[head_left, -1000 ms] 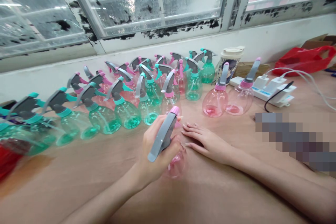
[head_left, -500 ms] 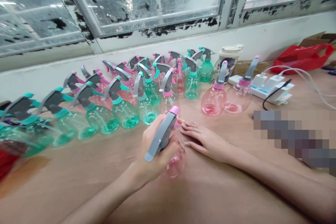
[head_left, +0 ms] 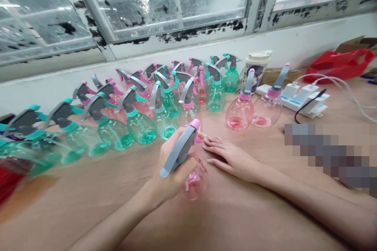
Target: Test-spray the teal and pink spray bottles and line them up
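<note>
Far left edge: shiny red plastic sheet point(head_left: 11, 176), blurred. Left to centre: rows of translucent green plastic spray bottles point(head_left: 143, 129) with grey trigger heads and turquoise collars; similar pink-trimmed bottles stand among and behind them. Centre: left hand point(head_left: 171, 182), fingers wrapped around a translucent pink plastic spray bottle with grey head and pink nozzle point(head_left: 180, 149), over the pale brown tabletop point(head_left: 103, 188). Right of it: right hand point(head_left: 231, 159) palm down, fingers extended, slightly parted, tips just beside the left hand's fingertip. Above right hand: two pink bottles point(head_left: 240, 113), upright. Behind these: white lidded paper cup point(head_left: 256, 70), dark capital lettering, only partly legible. Right: white power strip point(head_left: 306, 104), blue labels too small to read. Upper right: red plastic bag point(head_left: 338, 64).
</note>
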`<state>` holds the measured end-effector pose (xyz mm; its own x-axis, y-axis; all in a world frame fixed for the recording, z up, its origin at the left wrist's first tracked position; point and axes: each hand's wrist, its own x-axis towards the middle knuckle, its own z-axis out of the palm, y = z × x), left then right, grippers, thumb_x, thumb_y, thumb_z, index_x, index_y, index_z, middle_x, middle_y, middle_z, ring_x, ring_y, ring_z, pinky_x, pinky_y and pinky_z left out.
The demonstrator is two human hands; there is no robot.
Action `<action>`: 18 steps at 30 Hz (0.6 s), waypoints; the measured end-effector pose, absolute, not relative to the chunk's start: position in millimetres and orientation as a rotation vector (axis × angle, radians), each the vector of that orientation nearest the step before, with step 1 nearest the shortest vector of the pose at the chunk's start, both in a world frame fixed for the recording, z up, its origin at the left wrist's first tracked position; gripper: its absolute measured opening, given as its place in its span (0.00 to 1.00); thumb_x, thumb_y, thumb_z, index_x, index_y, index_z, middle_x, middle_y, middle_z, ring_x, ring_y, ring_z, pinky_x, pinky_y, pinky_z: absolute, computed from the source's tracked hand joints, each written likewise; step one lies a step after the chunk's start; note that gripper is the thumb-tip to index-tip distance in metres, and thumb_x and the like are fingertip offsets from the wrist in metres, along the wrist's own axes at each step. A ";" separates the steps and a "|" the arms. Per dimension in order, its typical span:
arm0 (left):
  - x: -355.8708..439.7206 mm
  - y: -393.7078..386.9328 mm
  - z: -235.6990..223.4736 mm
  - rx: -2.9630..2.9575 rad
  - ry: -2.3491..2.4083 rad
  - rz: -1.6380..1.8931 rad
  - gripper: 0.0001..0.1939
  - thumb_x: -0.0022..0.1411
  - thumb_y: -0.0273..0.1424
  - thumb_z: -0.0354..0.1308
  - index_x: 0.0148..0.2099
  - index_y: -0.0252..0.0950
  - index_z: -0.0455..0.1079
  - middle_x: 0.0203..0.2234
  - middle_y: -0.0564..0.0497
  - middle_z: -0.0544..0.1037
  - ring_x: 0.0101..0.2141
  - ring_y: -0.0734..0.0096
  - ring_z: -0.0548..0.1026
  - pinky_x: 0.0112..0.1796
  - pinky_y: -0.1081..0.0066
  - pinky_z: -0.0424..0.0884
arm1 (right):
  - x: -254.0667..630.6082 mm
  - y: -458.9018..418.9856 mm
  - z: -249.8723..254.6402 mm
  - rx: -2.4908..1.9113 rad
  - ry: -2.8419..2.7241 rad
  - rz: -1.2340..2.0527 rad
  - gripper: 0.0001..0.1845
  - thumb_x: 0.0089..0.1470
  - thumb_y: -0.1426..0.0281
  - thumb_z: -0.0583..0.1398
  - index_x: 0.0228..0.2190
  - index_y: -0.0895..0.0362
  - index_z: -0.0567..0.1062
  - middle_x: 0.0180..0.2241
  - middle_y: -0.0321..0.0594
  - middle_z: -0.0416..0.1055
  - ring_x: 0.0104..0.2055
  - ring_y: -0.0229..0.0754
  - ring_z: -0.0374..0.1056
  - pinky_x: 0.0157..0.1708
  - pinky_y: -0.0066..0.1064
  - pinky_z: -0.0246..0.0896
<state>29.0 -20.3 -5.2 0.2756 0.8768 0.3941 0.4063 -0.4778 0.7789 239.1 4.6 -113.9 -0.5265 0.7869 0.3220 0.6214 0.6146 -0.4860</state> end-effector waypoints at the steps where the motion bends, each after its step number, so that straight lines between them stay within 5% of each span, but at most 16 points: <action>1: 29.0 -20.6 -5.7 2.004 1.144 1.138 0.07 0.52 0.27 0.53 0.35 0.41 0.67 0.23 0.56 0.65 0.21 0.72 0.64 0.26 0.70 0.70 | 239.2 4.8 -114.1 -1.106 -2.322 0.429 0.25 0.63 0.60 0.55 0.58 0.56 0.68 0.61 0.46 0.63 0.65 0.49 0.55 0.64 0.48 0.49; 18: 31.0 -15.2 -7.8 2.076 0.973 1.094 0.05 0.55 0.26 0.51 0.35 0.40 0.61 0.28 0.55 0.65 0.27 0.70 0.65 0.31 0.69 0.65 | 239.6 4.7 -112.6 -1.108 -2.326 0.437 0.24 0.63 0.60 0.55 0.58 0.56 0.68 0.61 0.48 0.64 0.65 0.50 0.55 0.65 0.49 0.48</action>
<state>31.0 -15.2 -7.8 0.3940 0.8149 0.4251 0.3276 -0.5567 0.7634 239.6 4.7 -112.6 -0.5284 0.7876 0.3169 0.6187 0.6129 -0.4915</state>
